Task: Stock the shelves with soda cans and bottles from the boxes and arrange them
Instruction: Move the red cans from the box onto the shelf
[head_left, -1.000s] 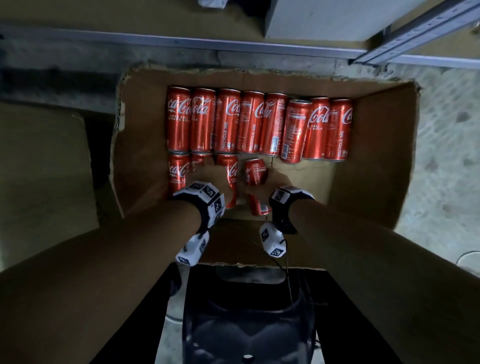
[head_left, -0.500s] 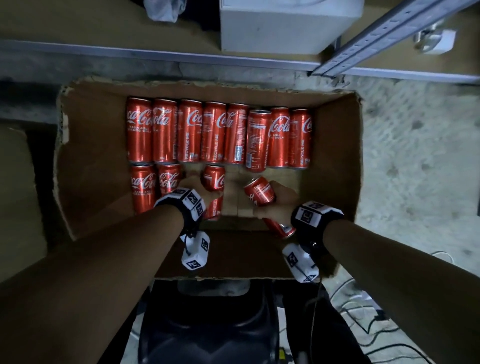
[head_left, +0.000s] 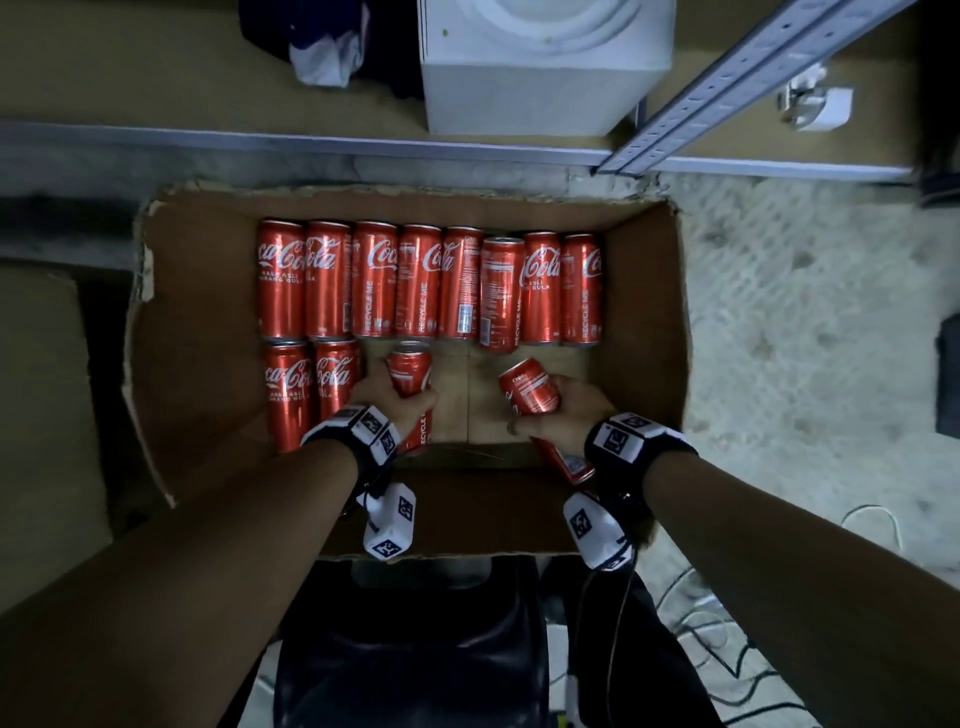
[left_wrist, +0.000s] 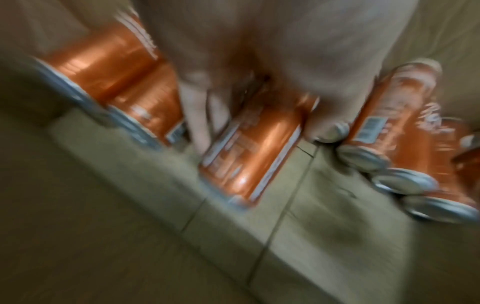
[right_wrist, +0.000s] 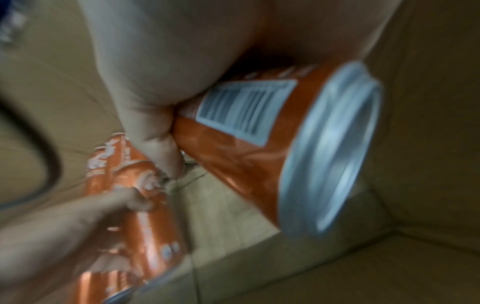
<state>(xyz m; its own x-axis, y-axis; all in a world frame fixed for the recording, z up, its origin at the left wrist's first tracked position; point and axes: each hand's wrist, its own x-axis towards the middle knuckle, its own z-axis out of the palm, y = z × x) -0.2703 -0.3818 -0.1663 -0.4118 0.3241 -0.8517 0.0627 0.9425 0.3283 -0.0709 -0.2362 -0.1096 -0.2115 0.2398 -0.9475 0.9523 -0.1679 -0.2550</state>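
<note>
Box (head_left: 654, 322): open cardboard carton on the floor, seen from above, in front of a low shelf edge.
Two loose cans (head_left: 309, 389): lie side by side at the left of the box's near row, touching the back row.
Back row of cans (head_left: 431, 283): eight red cola cans lying side by side along the far wall of the box, labels up.
Left forearm: reaches forward and down into the box from the lower left; a marked wrist band (head_left: 363, 426) sits just behind the hand.
Left hand (head_left: 382, 395): fingers and thumb curled round the left-held can (head_left: 410, 371), just right of the two loose cans; the left wrist view shows fingers (left_wrist: 197, 123) along the can's side, though blurred.
Right-held can (head_left: 530, 387): tilted, its top toward the back row, lifted clear of the other cans.
Right hand (head_left: 571, 410): wrapped round the right-held can in the bare right half of the box; the right wrist view shows the can's silver end (right_wrist: 330, 148) close to the camera.
Right forearm: enters from the lower right, wrist bent inward.
White appliance (head_left: 540, 67): stands on the shelf beyond the box.
</note>
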